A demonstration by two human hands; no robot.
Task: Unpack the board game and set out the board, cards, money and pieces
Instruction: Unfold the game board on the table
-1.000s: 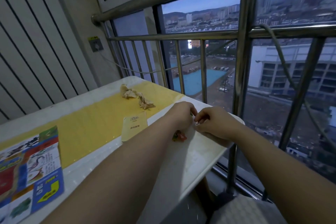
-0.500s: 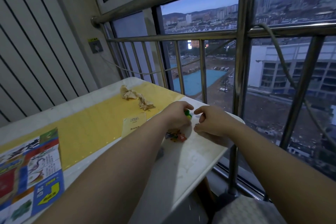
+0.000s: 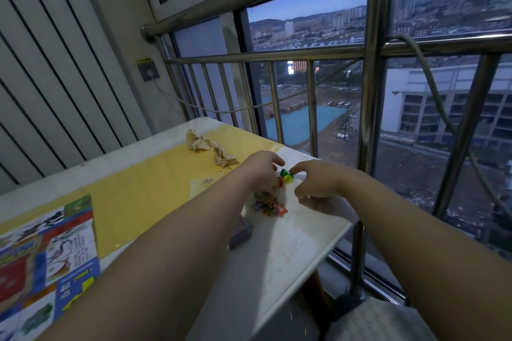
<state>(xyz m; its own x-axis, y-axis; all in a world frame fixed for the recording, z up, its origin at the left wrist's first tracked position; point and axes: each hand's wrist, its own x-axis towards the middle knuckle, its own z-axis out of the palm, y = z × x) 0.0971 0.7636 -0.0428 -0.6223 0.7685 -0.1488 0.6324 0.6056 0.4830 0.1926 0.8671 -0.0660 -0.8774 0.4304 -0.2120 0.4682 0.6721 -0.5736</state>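
Out of our left grip [image 3: 263,171], the green piece [image 3: 283,173] now stands on the tabletop [image 3: 277,252] beside a yellow piece [image 3: 288,180]. Our left grip curls round a red piece [image 3: 280,182]; whether our right grip [image 3: 318,181] pinches the green one, we cannot tell. Setting out the pieces looks under way.

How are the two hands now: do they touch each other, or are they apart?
Apart. The head view shows a gap between the left hand and the right hand; the green piece stands in it.
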